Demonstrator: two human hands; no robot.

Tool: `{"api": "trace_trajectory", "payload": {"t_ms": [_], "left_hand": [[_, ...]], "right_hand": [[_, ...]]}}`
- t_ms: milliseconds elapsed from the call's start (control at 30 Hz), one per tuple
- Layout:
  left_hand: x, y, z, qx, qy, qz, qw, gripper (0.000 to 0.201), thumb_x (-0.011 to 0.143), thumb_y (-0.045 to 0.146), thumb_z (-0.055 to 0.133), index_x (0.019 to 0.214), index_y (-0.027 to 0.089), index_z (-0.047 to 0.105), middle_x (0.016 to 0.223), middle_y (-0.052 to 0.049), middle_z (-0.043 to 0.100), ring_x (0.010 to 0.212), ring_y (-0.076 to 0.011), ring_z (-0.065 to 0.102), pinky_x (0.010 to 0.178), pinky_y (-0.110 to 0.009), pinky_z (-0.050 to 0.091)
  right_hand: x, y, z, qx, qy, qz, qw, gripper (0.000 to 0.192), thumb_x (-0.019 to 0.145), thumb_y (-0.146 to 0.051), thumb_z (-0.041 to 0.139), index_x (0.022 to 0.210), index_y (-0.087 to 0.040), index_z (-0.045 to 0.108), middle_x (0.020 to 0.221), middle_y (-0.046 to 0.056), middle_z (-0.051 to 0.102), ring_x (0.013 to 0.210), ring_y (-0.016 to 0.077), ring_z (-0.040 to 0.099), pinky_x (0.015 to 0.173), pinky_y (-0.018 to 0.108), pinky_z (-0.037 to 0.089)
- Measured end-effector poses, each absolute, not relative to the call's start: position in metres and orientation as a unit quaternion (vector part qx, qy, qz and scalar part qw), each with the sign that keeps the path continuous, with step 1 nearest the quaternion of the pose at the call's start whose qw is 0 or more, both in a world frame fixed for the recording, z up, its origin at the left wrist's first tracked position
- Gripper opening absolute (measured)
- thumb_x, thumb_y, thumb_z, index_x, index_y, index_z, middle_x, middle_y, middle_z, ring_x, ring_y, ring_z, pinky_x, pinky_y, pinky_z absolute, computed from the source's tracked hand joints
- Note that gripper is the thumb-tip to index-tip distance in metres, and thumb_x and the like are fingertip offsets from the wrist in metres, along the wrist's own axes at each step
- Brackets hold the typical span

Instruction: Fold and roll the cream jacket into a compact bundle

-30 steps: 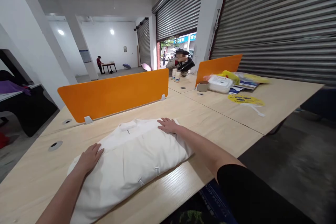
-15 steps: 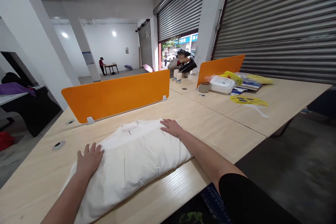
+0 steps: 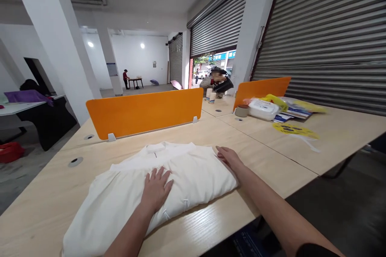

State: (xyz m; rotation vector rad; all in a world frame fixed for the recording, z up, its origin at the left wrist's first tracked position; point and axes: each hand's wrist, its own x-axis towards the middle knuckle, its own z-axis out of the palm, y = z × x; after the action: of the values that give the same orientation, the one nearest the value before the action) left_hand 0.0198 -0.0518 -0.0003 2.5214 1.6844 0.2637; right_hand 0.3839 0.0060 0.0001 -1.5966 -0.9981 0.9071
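Observation:
A folded white shirt [image 3: 126,192] lies on the light wooden table [image 3: 247,144] in front of me, collar toward the orange divider [image 3: 144,112]. My left hand [image 3: 157,188] rests flat on the middle of the shirt, fingers spread. At the shirt's right edge, my right hand [image 3: 230,157] lies flat, touching both cloth and table. Neither hand holds anything.
A second orange divider [image 3: 261,88], a white box [image 3: 263,108], a tape roll [image 3: 241,111], papers and a yellow fan [image 3: 297,131] sit at the right. A seated person [image 3: 217,80] is beyond the table, and another person [image 3: 125,78] stands far off. A dark desk [image 3: 45,116] stands at the left.
My left hand has slid from the shirt's left side to its middle. My right hand has moved along the shirt's right edge toward me. The view has shifted slightly.

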Motion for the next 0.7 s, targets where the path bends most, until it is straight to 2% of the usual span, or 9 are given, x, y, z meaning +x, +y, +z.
{"api": "trace_trajectory", "payload": {"t_ms": [100,233,300,400,500,600,700], "left_hand": [[0.020,-0.050,0.001,0.826,0.554,0.089,0.043,0.053,0.094,0.051,0.024,0.140,0.032,0.043,0.153,-0.001,0.034,0.142,-0.0316,0.024,0.114,-0.055,0.019],[0.026,-0.050,0.003,0.829,0.551,0.081,0.045,0.054,0.094,0.051,0.024,0.140,0.031,0.044,0.153,-0.001,0.034,0.142,-0.0320,0.024,0.114,-0.056,0.018],[0.024,-0.051,0.006,0.828,0.553,0.076,0.051,0.055,0.094,0.051,0.024,0.142,0.029,0.042,0.154,-0.002,0.032,0.142,-0.0315,0.023,0.114,-0.055,0.019],[0.009,-0.058,0.012,0.832,0.548,0.086,0.036,0.057,0.095,0.050,0.026,0.145,0.026,0.036,0.156,-0.005,0.027,0.144,-0.0299,0.020,0.114,-0.055,0.018],[-0.015,-0.073,0.010,0.835,0.542,0.088,0.015,0.055,0.094,0.051,0.029,0.145,0.030,0.036,0.157,-0.004,0.025,0.144,-0.0304,0.019,0.114,-0.056,0.016],[-0.033,-0.090,-0.001,0.836,0.544,0.066,0.025,0.055,0.095,0.053,0.027,0.146,0.034,0.033,0.155,-0.001,0.029,0.143,-0.0311,0.021,0.114,-0.056,0.015],[-0.036,-0.100,-0.009,0.833,0.549,0.065,0.020,0.054,0.096,0.048,0.027,0.148,0.032,0.029,0.156,-0.002,0.028,0.143,-0.0309,0.021,0.115,-0.056,0.015]], "right_hand": [[0.384,-0.027,0.006,-0.609,-0.360,0.538,0.458,0.041,0.073,-0.047,0.071,0.094,-0.011,0.066,0.093,0.015,0.072,0.083,0.0232,0.069,0.073,0.032,0.055],[0.356,-0.055,0.015,-0.512,-0.382,0.648,0.415,0.039,0.068,-0.036,0.078,0.098,-0.015,0.065,0.102,0.015,0.071,0.090,0.0248,0.069,0.080,0.034,0.056],[0.344,-0.060,0.017,-0.500,-0.385,0.654,0.417,0.043,0.065,-0.029,0.079,0.102,-0.015,0.064,0.107,0.014,0.070,0.093,0.0260,0.068,0.082,0.037,0.056],[0.338,-0.060,0.015,-0.545,-0.369,0.621,0.427,0.041,0.062,-0.021,0.076,0.100,-0.014,0.064,0.103,0.014,0.071,0.091,0.0265,0.068,0.080,0.038,0.056],[0.338,-0.057,0.022,-0.570,-0.365,0.594,0.434,0.037,0.061,-0.016,0.072,0.098,-0.015,0.065,0.100,0.013,0.072,0.086,0.0254,0.069,0.076,0.034,0.056],[0.327,-0.050,0.050,-0.572,-0.395,0.571,0.436,0.035,0.062,-0.016,0.070,0.097,-0.015,0.066,0.097,0.013,0.072,0.082,0.0247,0.068,0.072,0.033,0.055],[0.288,-0.037,0.092,-0.530,-0.478,0.551,0.433,0.036,0.063,-0.018,0.069,0.099,-0.015,0.066,0.094,0.011,0.072,0.082,0.0242,0.068,0.072,0.034,0.055]]}}
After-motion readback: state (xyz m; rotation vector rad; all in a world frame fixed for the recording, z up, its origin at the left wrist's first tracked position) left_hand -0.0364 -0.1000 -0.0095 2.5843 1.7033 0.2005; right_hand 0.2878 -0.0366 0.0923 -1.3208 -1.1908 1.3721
